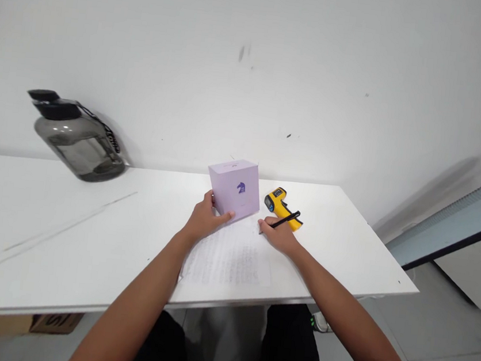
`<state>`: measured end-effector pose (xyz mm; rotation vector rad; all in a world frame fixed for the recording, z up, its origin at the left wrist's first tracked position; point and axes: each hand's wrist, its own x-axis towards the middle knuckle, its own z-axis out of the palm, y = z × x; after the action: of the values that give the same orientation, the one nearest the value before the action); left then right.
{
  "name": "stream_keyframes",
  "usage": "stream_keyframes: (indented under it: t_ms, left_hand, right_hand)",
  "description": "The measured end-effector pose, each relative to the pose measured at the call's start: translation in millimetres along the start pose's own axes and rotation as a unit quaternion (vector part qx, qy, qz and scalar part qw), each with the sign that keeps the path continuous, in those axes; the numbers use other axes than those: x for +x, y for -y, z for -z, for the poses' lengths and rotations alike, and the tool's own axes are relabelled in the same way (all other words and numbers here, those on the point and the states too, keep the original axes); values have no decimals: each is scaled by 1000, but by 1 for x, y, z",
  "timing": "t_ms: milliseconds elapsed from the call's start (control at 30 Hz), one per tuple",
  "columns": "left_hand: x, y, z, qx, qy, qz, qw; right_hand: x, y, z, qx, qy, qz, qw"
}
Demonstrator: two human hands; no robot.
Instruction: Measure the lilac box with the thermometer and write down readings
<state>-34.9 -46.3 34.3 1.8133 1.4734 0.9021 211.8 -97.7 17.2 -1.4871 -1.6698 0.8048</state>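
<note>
My left hand (206, 218) grips a lilac box (236, 190) by its lower left side, thumb across the front face and fingers behind. A dark blue horse-head mark shows on that face, and the box is tilted. In my right hand (278, 234) is a black pen (284, 220), its tip pointing down and left near the paper. Beneath both hands lies a sheet of paper (227, 260) covered in faint writing too small to read. Just beyond my right hand, a yellow and black infrared thermometer (280, 201) rests on the table, partly hidden by the pen and hand.
A large grey translucent bottle (80, 142) with a black lid and strap stands at the left by the wall. The white table (65, 230) ends at a right edge and a front edge above my legs. A cardboard box (54, 322) sits below at left.
</note>
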Motion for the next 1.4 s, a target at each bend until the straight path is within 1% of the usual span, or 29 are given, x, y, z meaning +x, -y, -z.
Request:
stream_keyframes:
  t_ms: [100,267,333,400,500,533,633,733,833,900,967,1000,1067,1133,1167,1300,1400]
  left_hand:
    - [0,1,0,-3,1,-1,1000]
    - [1,1,-1,9,-3,11,1000]
    - [1,1,-1,14,-4,10,1000]
    - [1,1,-1,16,-5,5,1000]
    - [0,-1,-1,24,-10,-6,1000]
    - [0,-1,-1,26,-12,-9,1000]
    - [-1,-3,-1,32,-13,-15,999]
    - [-2,-5,0,33,-13,-16,999]
    - [-2,-5,0,34,-13,-23,999]
    - [-2,-5,0,37,-14,-24,999]
    - [-1,-4,0,39,-16,-23,999]
    - [-1,-3,0,39,-16,-23,999]
    - [0,-2,0,36,-11,-23,999]
    - [0,-1,0,35,-5,-20,999]
    - [0,-1,1,34,-4,-19,999]
    - [-1,-2,1,32,-2,-15,999]
    - [-2,-3,2,32,2,-12,999]
  right_hand:
    - [0,1,0,10,0,0,1000]
    - [1,6,0,3,-70,9,997]
    - [0,7,-2,-25,-76,11,997]
    - [-1,6,-4,-59,-63,50,995]
    - [-2,2,-7,-113,-35,141,983]
    - [-2,1,-8,-134,-21,152,979]
    - [-2,1,-8,-208,13,133,969]
    - [-2,5,-10,-278,36,112,953]
    - [-2,8,-12,-313,48,108,942]
    - [-1,7,-11,-310,24,118,943]
    - [2,5,-5,-303,-35,123,944]
    - [4,4,-1,-305,-74,113,943]
    - [7,3,8,-320,-143,71,934]
    - [11,2,16,-343,-176,16,923]
    - [12,2,19,-353,-172,-9,919]
    - [15,5,20,-387,-114,-82,911]
    - [16,8,22,-387,-110,-127,907]
